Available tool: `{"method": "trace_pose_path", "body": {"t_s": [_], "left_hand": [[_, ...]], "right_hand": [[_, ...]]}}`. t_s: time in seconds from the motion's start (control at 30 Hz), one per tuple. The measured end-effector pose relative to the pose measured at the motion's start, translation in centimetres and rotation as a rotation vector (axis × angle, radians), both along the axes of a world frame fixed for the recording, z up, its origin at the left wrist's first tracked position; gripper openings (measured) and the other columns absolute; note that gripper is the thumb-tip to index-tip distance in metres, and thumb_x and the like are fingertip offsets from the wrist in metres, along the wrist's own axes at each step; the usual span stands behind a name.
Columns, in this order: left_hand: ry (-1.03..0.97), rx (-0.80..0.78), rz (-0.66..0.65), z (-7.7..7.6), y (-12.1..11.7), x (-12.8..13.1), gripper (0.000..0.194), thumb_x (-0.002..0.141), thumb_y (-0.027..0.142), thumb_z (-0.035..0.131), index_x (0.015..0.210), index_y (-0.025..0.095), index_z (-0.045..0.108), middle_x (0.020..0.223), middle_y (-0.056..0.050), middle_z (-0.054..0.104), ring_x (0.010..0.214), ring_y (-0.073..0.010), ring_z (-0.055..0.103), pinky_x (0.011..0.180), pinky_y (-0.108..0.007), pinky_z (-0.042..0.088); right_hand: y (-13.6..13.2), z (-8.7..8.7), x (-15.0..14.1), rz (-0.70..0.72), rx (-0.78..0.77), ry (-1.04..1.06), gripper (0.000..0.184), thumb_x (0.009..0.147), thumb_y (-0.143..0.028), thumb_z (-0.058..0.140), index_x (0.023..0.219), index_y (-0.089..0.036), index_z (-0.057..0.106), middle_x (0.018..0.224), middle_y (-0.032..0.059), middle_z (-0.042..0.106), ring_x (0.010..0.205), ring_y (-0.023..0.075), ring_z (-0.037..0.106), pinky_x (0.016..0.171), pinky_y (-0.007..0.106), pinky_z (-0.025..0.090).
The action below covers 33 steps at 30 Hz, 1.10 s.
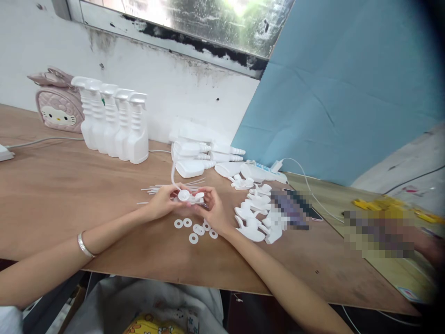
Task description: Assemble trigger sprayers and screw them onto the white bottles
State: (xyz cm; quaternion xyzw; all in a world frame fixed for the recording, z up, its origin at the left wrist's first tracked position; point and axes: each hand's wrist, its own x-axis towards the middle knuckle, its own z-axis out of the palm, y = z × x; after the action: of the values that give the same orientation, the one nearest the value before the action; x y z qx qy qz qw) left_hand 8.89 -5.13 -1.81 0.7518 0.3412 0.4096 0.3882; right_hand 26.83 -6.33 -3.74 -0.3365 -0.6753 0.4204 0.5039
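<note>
One brown, flat, smooth sheet tabletop (104,199) fills the middle of the frame; a matte blue cloth-like hanging (333,102), faintly creased, covers the upper right. Five white plastic spray bottles (138,139), ribbed at the neck and fitted with trigger tops, stand in a tight row at left of centre. More white plastic bottles with tapering, ringed necks (189,168) lie on their sides, stacked, at upper centre. Left hand (165,202) and right hand (212,208): near centre frame, close together, fingertips of both pinched on a white plastic trigger-sprayer head with a round collar (196,198). Loose white trigger parts, angular and curved (252,208), heaped right of centre. Thin straight white rods (152,189) lie behind the left hand. Flat white rings (193,238) lie scattered below both hands.

Orientation: held head just above the tabletop, long axis roughly left–right; collar at the left end, narrower part towards the right; a bent white tube (173,175) rises by the collar towards the top.
</note>
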Motion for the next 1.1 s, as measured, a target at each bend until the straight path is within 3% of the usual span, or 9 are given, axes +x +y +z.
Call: {"method": "trace_pose_path", "body": {"t_s": [0.17,0.3,0.43,0.53,0.67,0.8,0.93,1.03,1.1], "left_hand": [[0.052,0.132,0.158,0.3,0.4,-0.8,0.031,0.066,0.036,0.064,0.089,0.016,0.060,0.089,-0.004,0.061,0.082,-0.0190,0.055,0.070,-0.026,0.042],[0.089,0.070,0.226,0.8,0.4,-0.9,0.033,0.067,0.039,0.062,0.090,0.015,0.058,0.082,-0.003,0.060,0.075,-0.0173,0.054,0.064,-0.025,0.041],[-0.102,-0.139,0.122,0.7,0.4,-0.6,0.042,0.070,0.042,0.059,0.100,0.014,0.047,0.081,-0.004,0.059,0.068,-0.0152,0.055,0.056,-0.023,0.041],[-0.195,-0.228,0.111,0.6,0.4,-0.5,0.034,0.075,0.044,0.054,0.090,0.015,0.044,0.069,0.000,0.055,0.055,-0.0105,0.050,0.047,-0.019,0.036],[-0.179,-0.228,0.076,0.7,0.1,-0.5,0.032,0.076,0.045,0.052,0.070,0.016,0.039,0.054,0.006,0.043,0.045,-0.0060,0.039,0.041,-0.015,0.026],[-0.196,-0.297,-0.017,0.6,-0.5,-0.1,0.034,0.075,0.045,0.053,0.069,0.016,0.037,0.056,0.004,0.049,0.046,-0.0069,0.044,0.041,-0.015,0.029],[-0.246,-0.359,-0.102,0.1,-1.0,0.4,0.031,0.076,0.044,0.053,0.084,0.017,0.039,0.069,0.001,0.057,0.055,-0.0109,0.053,0.047,-0.019,0.039],[-0.287,-0.380,-0.156,-0.2,-1.2,0.6,0.032,0.077,0.042,0.053,0.090,0.019,0.035,0.074,0.000,0.057,0.057,-0.0117,0.055,0.049,-0.021,0.042],[-0.315,-0.345,-0.121,-0.1,-1.2,0.6,0.034,0.076,0.040,0.055,0.090,0.019,0.033,0.077,-0.001,0.057,0.060,-0.0122,0.055,0.051,-0.021,0.042]], "right_hand": [[0.1,0.6,0.8,-0.164,0.150,-0.219,0.040,0.067,-0.002,0.047,0.102,-0.021,0.045,0.108,0.0041,0.052,0.104,0.0155,0.050,0.093,0.034,0.038],[0.5,0.8,1.3,-0.242,0.177,-0.381,0.036,0.070,-0.006,0.046,0.102,-0.020,0.047,0.106,0.0042,0.054,0.102,0.0162,0.051,0.093,0.036,0.038],[0.4,0.7,1.2,-0.216,0.208,-0.432,0.032,0.071,-0.009,0.048,0.101,-0.021,0.048,0.103,0.0038,0.056,0.098,0.0163,0.052,0.090,0.036,0.039],[0.3,0.5,0.9,-0.142,0.185,-0.419,0.032,0.072,-0.010,0.049,0.103,-0.022,0.047,0.104,0.0040,0.055,0.098,0.0160,0.052,0.088,0.036,0.041],[0.0,0.2,0.7,-0.057,0.173,-0.388,0.051,0.072,-0.013,0.053,0.119,-0.024,0.034,0.104,0.0045,0.054,0.096,0.0155,0.053,0.086,0.035,0.043],[-0.5,0.2,0.6,-0.007,0.246,-0.397,0.071,0.071,-0.017,0.059,0.129,-0.026,0.020,0.102,0.0050,0.054,0.093,0.0161,0.054,0.085,0.035,0.044],[-0.8,0.5,0.5,-0.001,0.277,-0.369,0.072,0.064,-0.024,0.068,0.125,-0.026,0.029,0.098,0.0036,0.055,0.088,0.0163,0.056,0.082,0.034,0.045],[-0.9,0.7,0.2,0.039,0.171,-0.257,0.068,0.059,-0.029,0.071,0.118,-0.025,0.036,0.096,0.0028,0.056,0.086,0.0161,0.057,0.079,0.032,0.046],[-1.0,0.6,-0.1,0.087,0.071,-0.155,0.060,0.060,-0.031,0.071,0.112,-0.024,0.041,0.100,0.0034,0.055,0.090,0.0166,0.056,0.079,0.031,0.047]]}}
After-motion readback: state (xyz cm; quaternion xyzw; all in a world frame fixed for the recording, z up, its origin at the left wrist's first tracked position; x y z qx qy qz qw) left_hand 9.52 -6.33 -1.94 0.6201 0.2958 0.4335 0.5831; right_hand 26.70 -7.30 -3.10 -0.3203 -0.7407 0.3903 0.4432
